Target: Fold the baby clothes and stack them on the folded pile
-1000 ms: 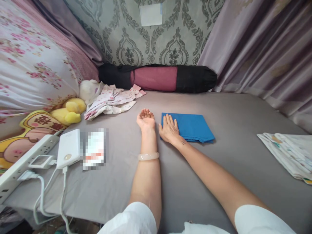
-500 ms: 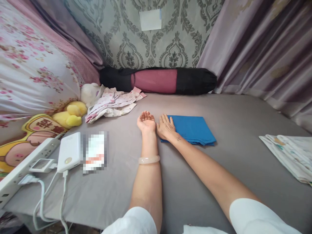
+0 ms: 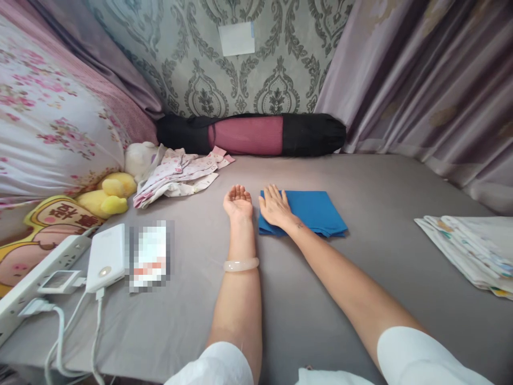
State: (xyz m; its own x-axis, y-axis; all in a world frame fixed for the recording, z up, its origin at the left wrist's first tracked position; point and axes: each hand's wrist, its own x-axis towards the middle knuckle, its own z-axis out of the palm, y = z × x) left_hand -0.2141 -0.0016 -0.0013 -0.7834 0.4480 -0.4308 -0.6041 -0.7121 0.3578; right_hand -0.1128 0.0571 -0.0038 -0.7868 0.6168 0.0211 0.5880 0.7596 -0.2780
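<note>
Right hand (image 3: 276,207) shifted farther onto folded blue cloth (image 3: 312,208), left hand (image 3: 238,203) still palm-up

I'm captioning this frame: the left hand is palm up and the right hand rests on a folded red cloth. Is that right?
The colour is wrong: the head view shows the right hand resting on a folded blue cloth. The left hand is palm up.

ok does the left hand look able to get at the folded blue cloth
Probably yes: the left hand is palm up just left of the folded blue cloth, with only gray sheet between, though the right hand covers part of the cloth's left side.
</note>
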